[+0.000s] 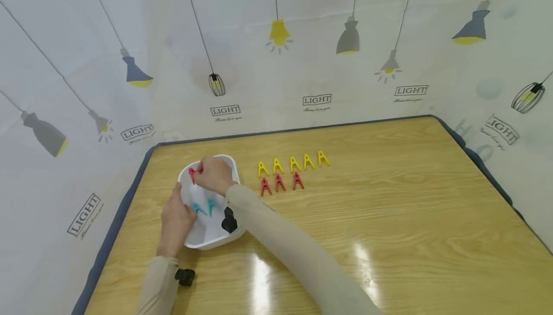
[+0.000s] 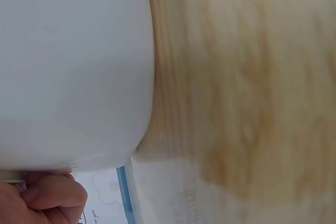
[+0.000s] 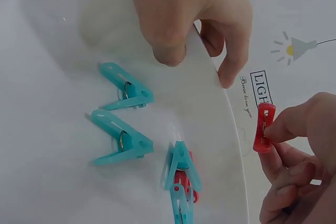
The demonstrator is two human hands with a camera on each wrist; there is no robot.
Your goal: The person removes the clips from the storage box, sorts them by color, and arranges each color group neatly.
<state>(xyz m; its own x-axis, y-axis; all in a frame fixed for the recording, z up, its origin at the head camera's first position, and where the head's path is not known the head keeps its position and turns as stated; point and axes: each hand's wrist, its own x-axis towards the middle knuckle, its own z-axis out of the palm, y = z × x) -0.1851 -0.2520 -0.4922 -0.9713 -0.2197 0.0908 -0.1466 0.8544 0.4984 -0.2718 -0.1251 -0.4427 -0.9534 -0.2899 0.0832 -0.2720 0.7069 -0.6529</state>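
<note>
My left hand (image 1: 177, 219) grips the left rim of a white plastic basin (image 1: 216, 243), thumb inside and fingers outside, as the right wrist view shows. Over the basin's far left part, my right hand (image 1: 213, 175) pinches a red clothespin (image 3: 264, 128) between thumb and fingers. Inside the basin lie several teal clothespins (image 3: 123, 139). A second red clothespin (image 3: 181, 178) shows partly beneath one of the teal ones. The left wrist view is mostly filled by the basin's smooth outer wall (image 2: 73, 66).
Right of the basin, a row of several yellow clothespins (image 1: 278, 165) stretches across the wooden table (image 1: 389, 199). Three red clothespins (image 1: 280, 182) form a shorter row in front of it. A patterned wall covering (image 1: 268, 75) rises behind the table's dark-edged back.
</note>
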